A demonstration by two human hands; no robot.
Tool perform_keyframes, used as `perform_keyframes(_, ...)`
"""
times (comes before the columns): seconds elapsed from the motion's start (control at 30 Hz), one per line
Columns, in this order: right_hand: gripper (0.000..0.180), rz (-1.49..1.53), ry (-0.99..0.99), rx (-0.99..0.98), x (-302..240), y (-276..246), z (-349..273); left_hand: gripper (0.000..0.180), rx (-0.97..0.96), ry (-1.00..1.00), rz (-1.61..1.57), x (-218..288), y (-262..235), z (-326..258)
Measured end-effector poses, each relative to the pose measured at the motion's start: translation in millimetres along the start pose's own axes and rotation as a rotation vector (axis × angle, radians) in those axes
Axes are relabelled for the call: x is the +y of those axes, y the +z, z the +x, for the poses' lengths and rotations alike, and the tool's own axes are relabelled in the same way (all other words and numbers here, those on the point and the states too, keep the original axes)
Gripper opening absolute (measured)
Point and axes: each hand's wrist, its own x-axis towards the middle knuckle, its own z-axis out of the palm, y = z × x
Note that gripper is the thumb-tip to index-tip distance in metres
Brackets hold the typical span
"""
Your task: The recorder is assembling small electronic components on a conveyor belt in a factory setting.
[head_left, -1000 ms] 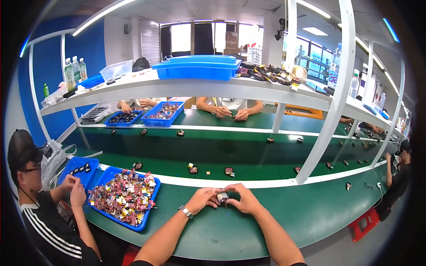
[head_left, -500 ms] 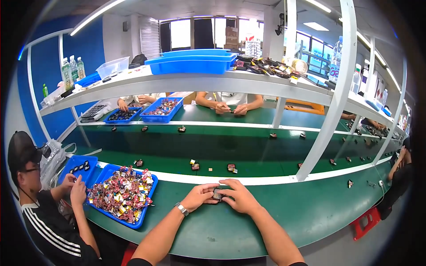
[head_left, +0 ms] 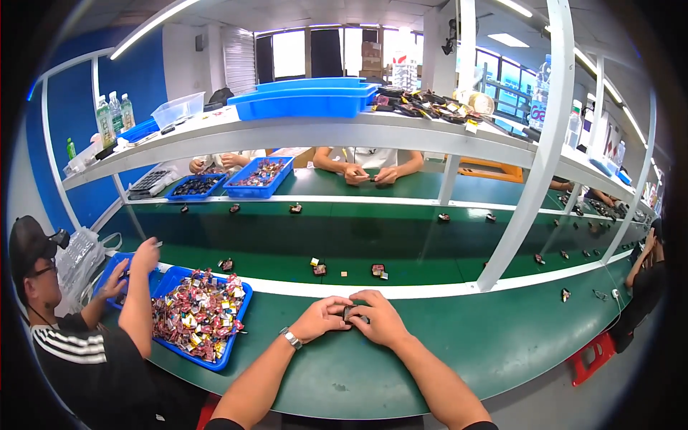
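Over the green bench, near its far white edge, my left hand [head_left: 320, 319] and my right hand [head_left: 380, 320] meet around a small dark rectangular part [head_left: 348, 314]. My left fingers grip it from the left side. The right thumb and fingers pinch it from the right and cover much of it, so its details are hidden. Left of my hands stands a blue bin [head_left: 246, 308] heaped with small red circuit boards [head_left: 197, 312] with wires and white and yellow tags.
Beyond the white rail [head_left: 308, 288], a dark green conveyor belt [head_left: 401, 236] carries scattered small assemblies [head_left: 379, 271]. A slanted white post [head_left: 527, 168] rises at right. A person [head_left: 79, 337] works at left beside another blue bin. A shelf [head_left: 301, 136] holding blue trays spans above.
My right fingers have closed further over the dark part, which now shows less. The person at left has raised a hand from their bin. Pieces on the belt have shifted slightly right.
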Motion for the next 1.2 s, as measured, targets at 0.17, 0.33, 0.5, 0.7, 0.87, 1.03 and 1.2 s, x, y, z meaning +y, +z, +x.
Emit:
perform_keyframes(0.17, 0.009, -0.002, 0.049, -0.007, -6, 2, 1, 0.043, -0.003, 0.023, 0.090, -6, -4, 1)
perform_keyframes(0.33, 0.011, 0.073, 0.084, -0.045, -1, -1, -2, 0.036, 0.036, -0.030, 0.039, -3, 1, 1)
perform_keyframes(0.5, 0.012, 0.191, 0.139, -0.100, 2, -1, -4, 0.031, 0.096, -0.037, 0.097, -3, 4, 2)
perform_keyframes(0.7, 0.011, 0.101, 0.126, 0.048, -6, 3, -3, 0.029, 0.105, -0.006, 0.054, -6, 2, 2)
perform_keyframes(0.87, 0.011, 0.009, 0.094, 0.090, -7, 8, -2, 0.027, 0.110, -0.022, 0.036, -6, 0, 2)
perform_keyframes(1.03, 0.010, 0.030, 0.088, 0.083, -10, 10, -2, 0.026, 0.125, -0.024, 0.045, -5, 2, 3)
perform_keyframes(1.2, 0.011, 0.045, 0.169, 0.098, -14, 12, -2, 0.025, 0.119, -0.002, 0.013, -9, -4, 2)
